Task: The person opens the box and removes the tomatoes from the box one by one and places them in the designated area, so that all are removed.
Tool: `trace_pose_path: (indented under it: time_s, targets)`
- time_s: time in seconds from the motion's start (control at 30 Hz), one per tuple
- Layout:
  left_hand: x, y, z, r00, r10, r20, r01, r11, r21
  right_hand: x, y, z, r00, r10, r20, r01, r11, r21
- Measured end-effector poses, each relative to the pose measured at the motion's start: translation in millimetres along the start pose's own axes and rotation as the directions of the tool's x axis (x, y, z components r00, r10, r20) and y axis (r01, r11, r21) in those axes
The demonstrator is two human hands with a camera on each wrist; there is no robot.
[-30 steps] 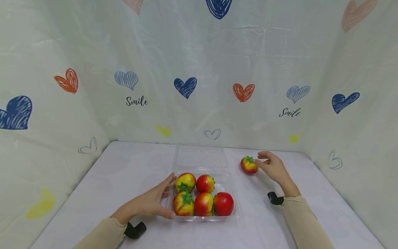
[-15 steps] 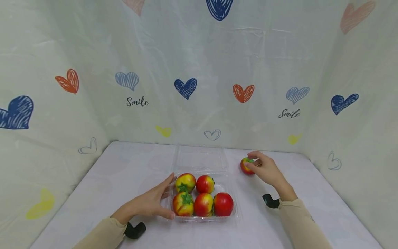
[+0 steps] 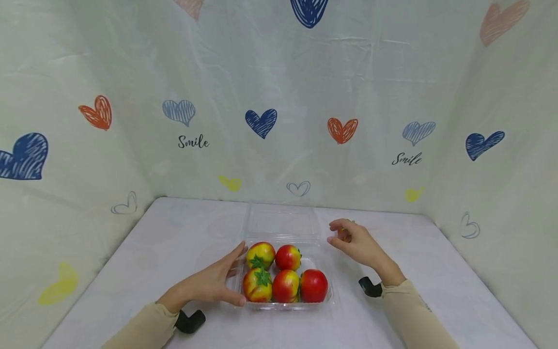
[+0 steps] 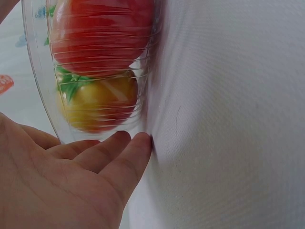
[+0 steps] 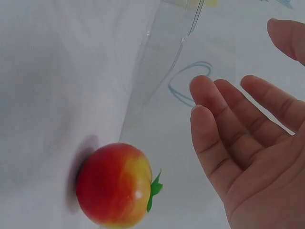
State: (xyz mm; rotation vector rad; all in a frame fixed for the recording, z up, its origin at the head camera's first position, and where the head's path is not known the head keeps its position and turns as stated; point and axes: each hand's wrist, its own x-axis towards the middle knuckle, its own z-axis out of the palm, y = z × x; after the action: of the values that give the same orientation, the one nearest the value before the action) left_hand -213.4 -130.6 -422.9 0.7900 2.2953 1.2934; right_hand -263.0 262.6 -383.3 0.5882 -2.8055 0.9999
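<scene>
On the table sits a clear plastic clamshell box [image 3: 330,293] with several red-and-yellow tomatoes [image 3: 314,286] in its base. My left hand [image 3: 213,282] is spread at the box's left side, thumb near the front corner and fingers along the wall; the left wrist view has its fingertips [image 4: 141,143] right by the ribbed plastic. To the right of the box hovers my right hand [image 3: 359,245], fingers loosely bent and holding nothing. A loose tomato [image 5: 114,185] with a green leafy top rests on the table beside it, mostly hidden behind that hand in the head view.
The box's transparent lid [image 3: 281,221] lies folded back behind the base. A white cloth covers the table [image 3: 183,232], and a heart-print curtain [image 3: 279,87] rises at its back and sides. Black wrist-worn pieces [image 3: 190,322] jut out below both sleeves.
My right hand has moved left across the loose tomato toward the box, leaving the tomato on the table. My left hand stays at the box's side.
</scene>
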Motion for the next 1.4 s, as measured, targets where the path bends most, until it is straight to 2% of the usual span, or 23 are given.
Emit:
trace_pose_path:
  time_s: [0.2,0.43,0.57,0.83,1.03,1.4]
  targets:
    - [0.5,-0.1,-0.2,1.0,0.009,0.001,-0.009,1.0,-0.002,-1.7,-13,4,0.996,-0.071,0.054,0.07,0.997,0.032]
    - [0.6,-0.1,0.1,1.0,0.011,-0.001,-0.011,1.0,0.01,-7.9,-25,8,0.978,-0.143,0.15,0.133,0.988,0.077]
    - [0.5,-0.4,0.0,1.0,0.003,-0.002,-0.003,1.0,0.016,-13.0,-33,11,0.967,-0.127,0.22,0.107,0.989,0.1]
    - [1.2,0.5,-0.2,1.0,-0.013,-0.001,0.013,1.0,0.017,-22.4,-41,16,0.942,-0.1,0.322,0.085,0.994,0.062]
    - [0.4,-0.3,0.8,1.0,-0.012,-0.002,0.012,1.0,0.011,-27.4,-43,21,0.929,-0.124,0.348,0.123,0.992,0.025]
    - [-0.3,-0.1,1.4,1.0,-0.012,-0.01,0.012,1.0,0.025,-29.1,-48,23,0.914,-0.114,0.39,0.157,0.984,-0.081]
